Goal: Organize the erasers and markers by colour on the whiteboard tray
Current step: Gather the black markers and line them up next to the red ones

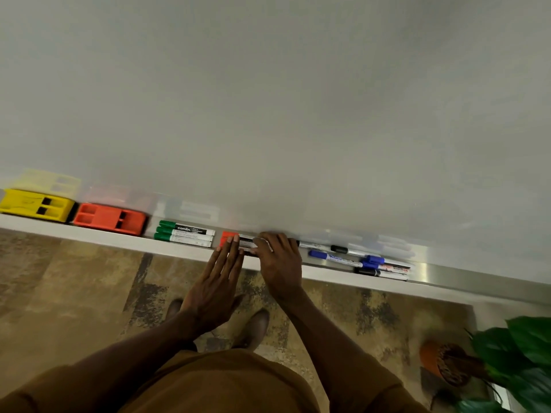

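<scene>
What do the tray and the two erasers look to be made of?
Tray: likely brushed metal, perhaps aluminium; satin streaked glare at its bare right end. Front edge looks white, finish unclear.
Yellow eraser and orange eraser: moulded hard plastic by the look, with uniform colour, crisp rectangular slots and a slight sheen. Any felt pad underneath is not visible.

The red markers [226,236] lay mostly hidden beneath the right hand [280,260], their number unclear. The left edge cut off the yellow eraser [35,205]; the right edge cut the plant [521,362]. Label print was unreadable.
</scene>
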A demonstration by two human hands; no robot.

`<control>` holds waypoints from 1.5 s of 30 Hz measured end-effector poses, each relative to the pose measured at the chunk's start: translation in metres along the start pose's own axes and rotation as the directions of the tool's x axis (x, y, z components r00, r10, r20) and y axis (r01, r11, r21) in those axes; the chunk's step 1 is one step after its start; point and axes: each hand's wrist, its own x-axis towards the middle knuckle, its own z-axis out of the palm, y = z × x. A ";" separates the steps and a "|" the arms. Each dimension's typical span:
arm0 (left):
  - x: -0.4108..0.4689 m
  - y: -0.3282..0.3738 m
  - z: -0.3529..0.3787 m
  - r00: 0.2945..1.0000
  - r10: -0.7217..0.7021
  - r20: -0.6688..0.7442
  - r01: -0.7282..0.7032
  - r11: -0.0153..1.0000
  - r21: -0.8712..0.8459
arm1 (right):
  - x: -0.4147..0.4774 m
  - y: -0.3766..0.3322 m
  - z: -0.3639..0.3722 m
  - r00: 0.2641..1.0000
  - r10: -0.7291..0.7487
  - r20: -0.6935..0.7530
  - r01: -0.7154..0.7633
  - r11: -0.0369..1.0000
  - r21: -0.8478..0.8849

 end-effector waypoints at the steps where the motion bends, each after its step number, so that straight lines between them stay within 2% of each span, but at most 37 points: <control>1: 0.002 0.003 -0.002 1.000 0.017 -0.010 -0.017 1.000 -0.010 | -0.004 0.005 -0.006 0.999 0.028 -0.023 -0.027 1.000 0.008; 5: 0.027 0.027 -0.015 0.986 0.122 -0.114 -0.128 0.991 -0.047 | -0.028 0.041 -0.040 0.970 0.182 -0.161 -0.182 0.983 0.012; 10: 0.089 0.069 -0.046 0.958 0.248 -0.145 -0.252 0.968 -0.012 | -0.073 0.111 -0.071 0.938 0.267 -0.222 -0.302 0.942 -0.143; 17: 0.128 0.096 -0.059 0.960 0.276 -0.057 -0.268 0.957 0.115 | -0.084 0.152 -0.084 0.981 0.138 -0.133 -0.175 0.927 -0.331; 22: 0.130 0.103 -0.056 0.980 0.188 0.057 -0.194 0.972 0.130 | -0.072 0.155 -0.086 0.991 0.077 -0.114 -0.114 0.923 -0.367; 28: 0.132 0.104 -0.062 0.986 0.126 0.108 -0.140 0.982 0.124 | -0.070 0.159 -0.084 0.998 0.061 -0.023 -0.066 0.900 -0.430; 33: 0.134 0.105 -0.066 0.988 0.123 0.094 -0.133 0.984 0.116 | -0.069 0.158 -0.085 0.998 0.061 -0.005 -0.058 0.902 -0.429; 39: 0.120 0.100 -0.065 0.989 0.074 0.126 -0.083 0.994 0.066 | -0.071 0.161 -0.082 0.997 0.022 -0.069 -0.048 0.915 -0.401; 45: 0.112 0.091 -0.070 0.996 0.056 0.070 -0.056 0.998 0.007 | -0.072 0.149 -0.093 0.988 -0.064 -0.139 0.026 0.966 -0.258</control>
